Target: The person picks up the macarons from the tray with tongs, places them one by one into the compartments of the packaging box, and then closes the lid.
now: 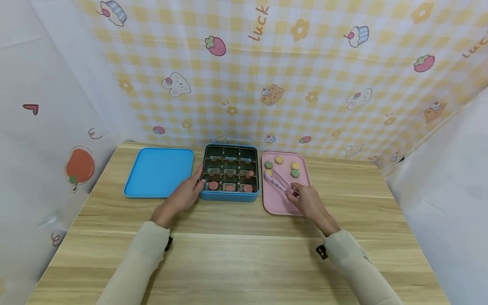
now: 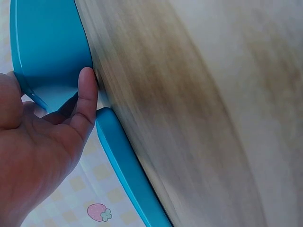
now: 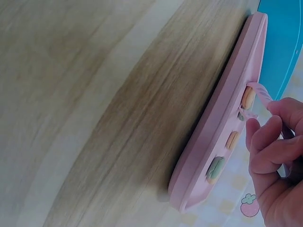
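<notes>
My left hand holds the left front corner of a blue box, its fingers along the outer side wall. Inside the box, a divided insert has pink macarons in the three front compartments, such as this pink macaron, and one in the middle row at right. My right hand pinches light purple tongs over a pink tray. The tong tips stand apart beside a yellow macaron near the tray's left edge. Green and yellow macarons, including a green macaron, lie around it.
A flat blue lid lies left of the box. The box stands between lid and tray on a wooden table. Behind them rises a yellow checked cloth, with white sheeting at the sides.
</notes>
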Demonstrator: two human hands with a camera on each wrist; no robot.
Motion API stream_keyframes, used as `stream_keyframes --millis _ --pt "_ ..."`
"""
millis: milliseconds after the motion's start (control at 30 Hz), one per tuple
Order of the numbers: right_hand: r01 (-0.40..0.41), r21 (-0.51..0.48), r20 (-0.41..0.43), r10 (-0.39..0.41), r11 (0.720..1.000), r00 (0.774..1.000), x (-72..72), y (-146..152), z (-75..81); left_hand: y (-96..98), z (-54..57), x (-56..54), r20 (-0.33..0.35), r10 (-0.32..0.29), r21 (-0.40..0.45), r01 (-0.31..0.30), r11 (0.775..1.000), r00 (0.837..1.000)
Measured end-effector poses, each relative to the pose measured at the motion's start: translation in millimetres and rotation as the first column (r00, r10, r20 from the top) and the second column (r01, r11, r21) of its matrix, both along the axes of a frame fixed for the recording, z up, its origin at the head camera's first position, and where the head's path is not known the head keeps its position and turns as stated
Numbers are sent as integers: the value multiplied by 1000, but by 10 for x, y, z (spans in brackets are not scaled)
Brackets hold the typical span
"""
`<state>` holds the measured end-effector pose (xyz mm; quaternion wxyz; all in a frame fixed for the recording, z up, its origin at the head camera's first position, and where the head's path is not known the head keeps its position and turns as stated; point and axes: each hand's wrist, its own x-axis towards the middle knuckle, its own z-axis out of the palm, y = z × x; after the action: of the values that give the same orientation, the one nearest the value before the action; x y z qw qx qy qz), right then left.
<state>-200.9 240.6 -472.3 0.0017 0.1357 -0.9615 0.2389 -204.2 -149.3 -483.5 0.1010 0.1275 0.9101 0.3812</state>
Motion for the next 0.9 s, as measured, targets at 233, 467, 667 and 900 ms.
stream_keyframes --millis 233,467,667,900 --pt "1 7 -10 -1 1000 1000 7 -3 -9 17 17 2 17 7 -8 -7 1000 1000" --pt "8 -7 -33 -8 1000 999 12 -8 11 12 8 1 14 6 3 -6 1000 1000" --pt "24 -18 -53 -25 1000 998 5 -27 54 10 -4 0 5 9 5 -9 1000 1000" --pt "26 -41 -122 -31 999 992 -10 -65 70 6 -3 -3 -3 0 0 0 1000 1000"
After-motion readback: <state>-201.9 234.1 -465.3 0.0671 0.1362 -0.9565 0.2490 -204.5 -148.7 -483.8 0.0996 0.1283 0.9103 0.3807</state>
